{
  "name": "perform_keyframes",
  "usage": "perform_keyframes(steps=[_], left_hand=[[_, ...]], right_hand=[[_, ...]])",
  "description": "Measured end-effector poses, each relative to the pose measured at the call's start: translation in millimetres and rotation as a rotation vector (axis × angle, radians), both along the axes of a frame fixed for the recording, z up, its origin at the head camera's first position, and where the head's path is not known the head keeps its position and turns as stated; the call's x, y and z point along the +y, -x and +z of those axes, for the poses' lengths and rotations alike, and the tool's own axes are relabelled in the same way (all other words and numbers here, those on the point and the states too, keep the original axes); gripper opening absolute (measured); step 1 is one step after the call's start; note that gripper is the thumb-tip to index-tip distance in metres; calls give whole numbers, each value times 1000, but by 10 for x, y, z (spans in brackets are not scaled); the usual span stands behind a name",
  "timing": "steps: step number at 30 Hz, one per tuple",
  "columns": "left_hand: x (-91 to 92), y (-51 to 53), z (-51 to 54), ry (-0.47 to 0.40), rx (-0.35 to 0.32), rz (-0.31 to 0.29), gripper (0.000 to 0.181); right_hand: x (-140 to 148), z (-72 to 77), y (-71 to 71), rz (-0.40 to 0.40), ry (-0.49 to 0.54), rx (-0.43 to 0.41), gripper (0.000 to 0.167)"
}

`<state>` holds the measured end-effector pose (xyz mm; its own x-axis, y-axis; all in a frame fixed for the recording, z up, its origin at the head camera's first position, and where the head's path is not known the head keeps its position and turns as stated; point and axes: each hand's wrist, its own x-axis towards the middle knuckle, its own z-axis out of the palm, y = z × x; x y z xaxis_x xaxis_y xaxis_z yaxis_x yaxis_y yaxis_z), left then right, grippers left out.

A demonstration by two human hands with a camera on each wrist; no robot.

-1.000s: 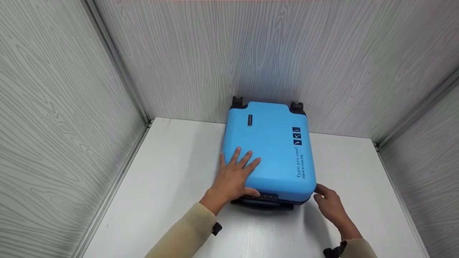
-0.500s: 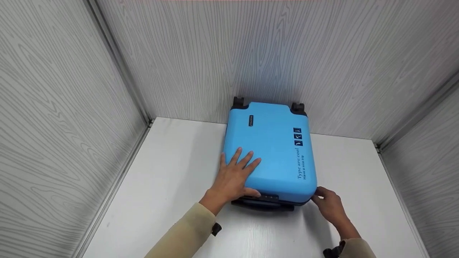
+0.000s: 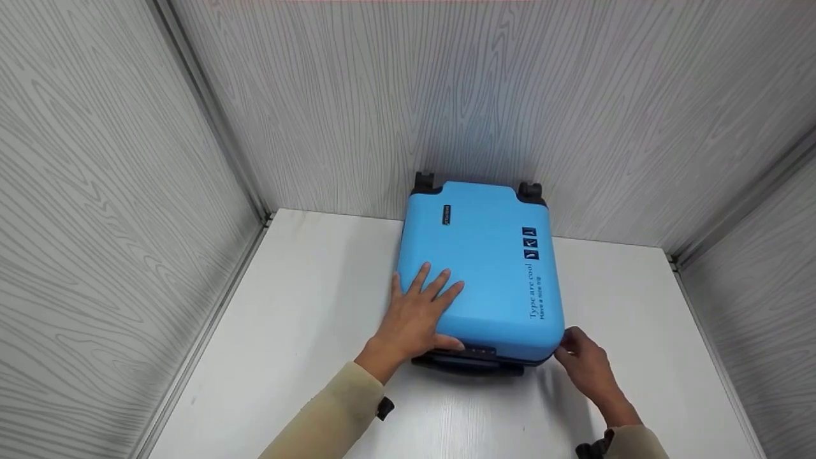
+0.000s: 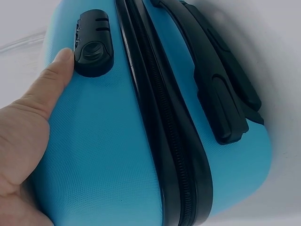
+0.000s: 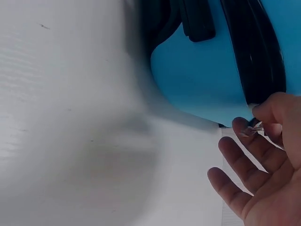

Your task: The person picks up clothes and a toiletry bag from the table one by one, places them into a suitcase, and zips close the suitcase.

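A light blue hard-shell suitcase (image 3: 479, 268) lies flat, its wheels toward the back wall. My left hand (image 3: 411, 319) rests on its near left part with fingers spread; the thumb touches beside the black combination lock (image 4: 94, 43). At the near right corner, my right hand (image 3: 585, 366) pinches a small shiny zipper pull (image 5: 251, 129) between thumb and index finger, mostly hidden by them. The other fingers of that hand are loosely bent. A black-edged zipper (image 4: 164, 103) runs around the side, closed where it shows. The black carry handle (image 4: 214, 89) faces me.
The suitcase lies on a white tabletop (image 3: 306, 306). Grey wood-grain panels stand at the back (image 3: 357, 108), left (image 3: 89, 223) and right (image 3: 758, 306). Black wheels (image 3: 423, 182) are close to the back panel.
My right hand has moved slightly at the corner, with thumb and index finger closing together on the zipper pull. The suitcase has shifted very slightly toward me; the left hand stays put.
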<state>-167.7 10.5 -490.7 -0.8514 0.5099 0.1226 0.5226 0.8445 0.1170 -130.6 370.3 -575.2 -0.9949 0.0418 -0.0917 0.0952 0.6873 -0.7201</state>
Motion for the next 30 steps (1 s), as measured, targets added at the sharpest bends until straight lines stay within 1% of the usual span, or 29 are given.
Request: perform_keyframes(steps=[5, 10, 16, 20, 24, 30], left_hand=[[1, -3, -13, 9, 0, 5, 113], [2, -3, -18, 10, 3, 4, 113], [1, -5, -12, 10, 10, 5, 113], [-3, 0, -21, 4, 24, 3, 112], [-29, 19, -28, 2, 41, -3, 112], [-57, 56, -14, 2, 18, 3, 113]], right_hand=[[-5, 1, -5, 19, -32, 4, 28], [-23, 5, -26, 7, -56, 8, 24], [-47, 26, -31, 21, -108, 30, 22], [-56, 12, -33, 16, -118, 32, 21], [-89, -5, -16, 12, -119, 46, 13], [-133, -6, -1, -10, -106, 46, 13]])
